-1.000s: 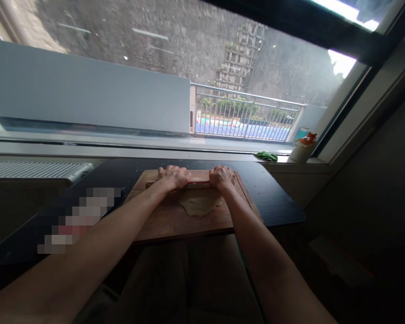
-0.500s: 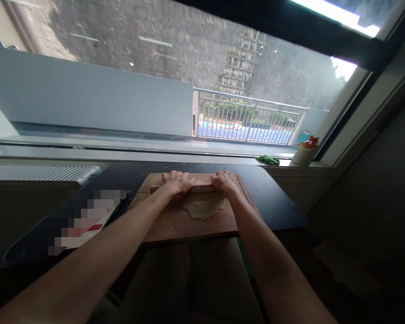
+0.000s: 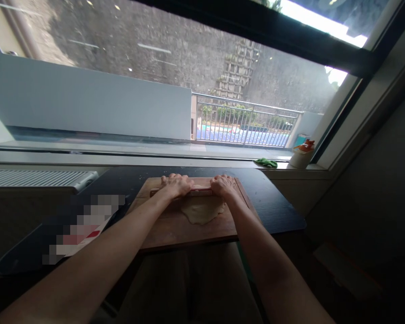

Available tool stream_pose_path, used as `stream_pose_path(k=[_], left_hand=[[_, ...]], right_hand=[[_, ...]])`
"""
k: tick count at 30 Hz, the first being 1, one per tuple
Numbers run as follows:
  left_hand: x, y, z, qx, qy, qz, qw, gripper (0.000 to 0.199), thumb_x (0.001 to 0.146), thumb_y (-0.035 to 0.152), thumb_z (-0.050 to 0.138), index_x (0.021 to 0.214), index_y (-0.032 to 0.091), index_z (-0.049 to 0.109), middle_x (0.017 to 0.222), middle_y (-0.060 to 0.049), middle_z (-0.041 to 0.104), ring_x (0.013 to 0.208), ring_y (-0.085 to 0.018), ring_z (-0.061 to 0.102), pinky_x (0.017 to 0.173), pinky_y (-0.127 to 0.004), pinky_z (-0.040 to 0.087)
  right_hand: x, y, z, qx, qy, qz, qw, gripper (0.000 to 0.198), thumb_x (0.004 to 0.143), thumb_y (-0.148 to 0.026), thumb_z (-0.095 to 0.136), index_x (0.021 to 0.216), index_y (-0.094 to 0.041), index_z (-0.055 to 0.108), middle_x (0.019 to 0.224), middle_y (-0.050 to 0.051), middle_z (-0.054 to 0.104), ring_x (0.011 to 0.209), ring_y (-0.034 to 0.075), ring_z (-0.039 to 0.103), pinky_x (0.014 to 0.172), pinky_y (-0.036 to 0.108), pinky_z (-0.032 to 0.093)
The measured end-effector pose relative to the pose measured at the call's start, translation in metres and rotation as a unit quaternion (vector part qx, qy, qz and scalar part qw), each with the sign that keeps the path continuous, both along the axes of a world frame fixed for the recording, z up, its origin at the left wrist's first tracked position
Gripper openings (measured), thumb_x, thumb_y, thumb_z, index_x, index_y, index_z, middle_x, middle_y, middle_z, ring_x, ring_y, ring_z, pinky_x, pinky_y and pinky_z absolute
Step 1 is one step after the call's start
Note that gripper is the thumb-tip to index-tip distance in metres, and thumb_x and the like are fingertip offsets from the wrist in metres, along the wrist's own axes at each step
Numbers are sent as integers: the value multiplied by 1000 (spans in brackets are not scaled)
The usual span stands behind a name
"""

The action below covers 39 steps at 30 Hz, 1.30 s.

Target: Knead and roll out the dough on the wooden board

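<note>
A rolling pin (image 3: 201, 192) lies crosswise over the far part of a flattened sheet of dough (image 3: 200, 212). Both ends of it are gripped: my left hand (image 3: 177, 184) has its fingers curled over the left part, and my right hand (image 3: 223, 184) is closed over the right part. The left tip of the pin sticks out past my left hand. Under the dough is a wooden board (image 3: 189, 234), and the dough's near edge is uneven. The dough beyond the pin is partly hidden by the hands and the pin.
The board rests on a dark table (image 3: 275, 207) below a large window. A blurred-out package (image 3: 87, 229) lies at the table's left. On the sill are a green cloth (image 3: 266, 163) and a pale container (image 3: 301, 158) with an orange top. A radiator (image 3: 40, 178) stands at left.
The view has tilted slightly, so the scene sits a little lower. Both hands still grip the rolling pin, which stays near the dough's far part.
</note>
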<state>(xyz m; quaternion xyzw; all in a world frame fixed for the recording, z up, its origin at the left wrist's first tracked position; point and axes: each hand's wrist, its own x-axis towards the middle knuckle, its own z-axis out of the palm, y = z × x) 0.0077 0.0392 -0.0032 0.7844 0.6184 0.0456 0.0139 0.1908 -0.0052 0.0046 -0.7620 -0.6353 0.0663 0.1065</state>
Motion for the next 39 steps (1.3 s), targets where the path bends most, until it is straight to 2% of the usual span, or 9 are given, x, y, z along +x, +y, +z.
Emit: stream_pose_path(k=[5, 8, 11, 18, 22, 28, 34, 39], left_hand=[[-1, 28, 1, -8, -7, 19, 1000, 58, 81, 53, 29, 125, 24, 54, 134, -13, 52, 124, -32, 43, 99, -55, 30], [-1, 32, 1, -11, -8, 25, 1000, 58, 81, 53, 30, 125, 24, 54, 133, -13, 53, 124, -33, 43, 99, -55, 30], [-1, 21, 1, -9, -6, 22, 1000, 55, 82, 53, 29, 122, 26, 56, 131, -11, 55, 122, -32, 45, 98, -55, 31], [-4, -26, -1, 41, 2, 3, 999, 52, 86, 53, 22, 108, 29, 64, 122, -8, 61, 116, -29, 48, 98, -51, 28], [-6, -34, -3, 56, 0, -13, 998, 54, 86, 54, 20, 104, 29, 65, 120, -7, 63, 115, -28, 48, 99, -49, 29], [-2, -8, 0, 29, -2, 6, 1000, 53, 83, 55, 24, 109, 29, 63, 125, -9, 60, 120, -31, 46, 98, -54, 29], [-3, 26, -1, 5, -14, 22, 1000, 58, 81, 54, 29, 124, 25, 54, 135, -12, 51, 123, -32, 44, 97, -54, 33], [-4, 24, -1, 6, -18, 21, 1000, 58, 81, 54, 29, 125, 25, 53, 132, -12, 54, 119, -32, 48, 95, -52, 34]], right_hand=[[2, 30, 0, 2, 14, -5, 1000, 45, 84, -45, 38, 111, -18, 62, 121, 14, 56, 111, 29, 49, 90, 42, 39], [2, 33, -1, 10, 13, -7, 1000, 45, 84, -45, 38, 111, -19, 62, 121, 13, 56, 111, 29, 49, 90, 41, 39], [2, 23, -3, 19, 9, -5, 1000, 45, 86, -46, 35, 109, -19, 63, 119, 13, 57, 109, 29, 50, 89, 41, 39], [-4, -26, -6, 76, -16, 3, 997, 43, 90, -42, 31, 106, -21, 64, 118, 11, 58, 109, 26, 48, 93, 39, 34], [-7, -33, -7, 91, -21, -1, 996, 43, 90, -43, 31, 105, -21, 65, 118, 11, 59, 110, 25, 48, 93, 39, 35], [-2, -9, -6, 72, -9, -6, 997, 44, 89, -43, 31, 108, -21, 65, 117, 11, 60, 108, 26, 50, 91, 39, 37], [3, 23, -2, 45, 10, -5, 999, 43, 86, -43, 36, 111, -21, 64, 118, 11, 59, 110, 28, 48, 87, 38, 40], [2, 21, 0, 44, 11, -1, 999, 43, 87, -44, 35, 110, -21, 63, 117, 11, 59, 109, 27, 49, 86, 37, 40]])
